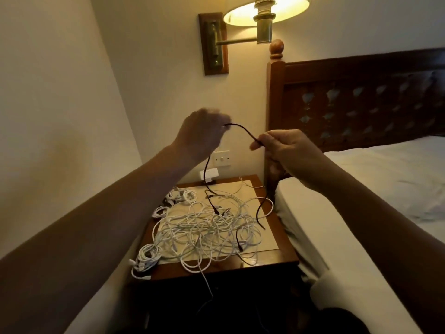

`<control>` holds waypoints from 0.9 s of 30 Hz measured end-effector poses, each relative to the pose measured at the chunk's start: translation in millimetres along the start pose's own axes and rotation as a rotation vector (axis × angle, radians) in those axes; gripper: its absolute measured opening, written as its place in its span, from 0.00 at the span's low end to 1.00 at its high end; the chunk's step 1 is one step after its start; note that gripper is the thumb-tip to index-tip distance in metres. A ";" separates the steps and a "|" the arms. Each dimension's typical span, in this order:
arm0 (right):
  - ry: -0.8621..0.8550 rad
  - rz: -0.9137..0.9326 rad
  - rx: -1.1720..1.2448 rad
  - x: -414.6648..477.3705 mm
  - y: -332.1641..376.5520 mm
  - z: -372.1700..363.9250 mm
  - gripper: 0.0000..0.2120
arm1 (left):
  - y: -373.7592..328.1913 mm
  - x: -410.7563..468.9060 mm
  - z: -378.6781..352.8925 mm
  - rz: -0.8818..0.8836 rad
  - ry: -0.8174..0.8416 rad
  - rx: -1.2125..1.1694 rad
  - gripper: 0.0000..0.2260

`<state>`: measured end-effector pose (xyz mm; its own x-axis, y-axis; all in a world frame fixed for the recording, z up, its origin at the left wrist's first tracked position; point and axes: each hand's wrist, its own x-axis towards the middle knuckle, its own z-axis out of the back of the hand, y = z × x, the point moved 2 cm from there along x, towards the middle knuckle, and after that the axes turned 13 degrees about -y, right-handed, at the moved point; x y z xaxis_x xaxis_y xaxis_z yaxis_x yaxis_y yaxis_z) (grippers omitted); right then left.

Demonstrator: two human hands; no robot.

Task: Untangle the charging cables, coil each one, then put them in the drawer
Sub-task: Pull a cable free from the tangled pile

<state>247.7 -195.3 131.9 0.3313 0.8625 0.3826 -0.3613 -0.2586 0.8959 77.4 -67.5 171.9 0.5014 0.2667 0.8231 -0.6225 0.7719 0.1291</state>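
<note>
Both hands are raised above the bedside table [284, 259], holding one black cable [243, 130]. My left hand [201, 133], blurred, pinches it near one part; my right hand [286, 150] grips it a short span to the right, so a small arch runs between them. The rest of the black cable hangs down from each hand onto the table. A tangled heap of white cables [207, 232] covers the tabletop. Coiled white bundles lie at the table's left edge: one near the front [145, 260], others further back [180, 195]. The drawer is not visible.
A bed with white sheets [385, 184] and a dark wooden headboard [361, 97] is to the right. A lit wall lamp [265, 13] hangs above. A wall switch [221, 159] sits behind the table. One white cable [207, 283] dangles over the table's front edge.
</note>
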 end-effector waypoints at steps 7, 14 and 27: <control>0.074 -0.084 -0.343 -43.4 -27.5 42.6 0.16 | 76.4 -100.1 32.5 0.799 0.382 -0.492 0.08; 0.300 -0.072 -0.348 -73.2 -8.2 -34.4 0.24 | -21.1 -85.5 57.5 0.280 0.589 -0.346 0.05; -0.077 0.283 -0.537 -65.5 -3.6 -22.2 0.15 | 27.4 -150.1 93.3 0.532 0.688 -0.511 0.07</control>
<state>208.0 -241.2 98.6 0.2133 0.7534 0.6220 -0.8268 -0.2000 0.5258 -71.0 -140.2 103.5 0.5719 0.7989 0.1860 -0.6149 0.5677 -0.5474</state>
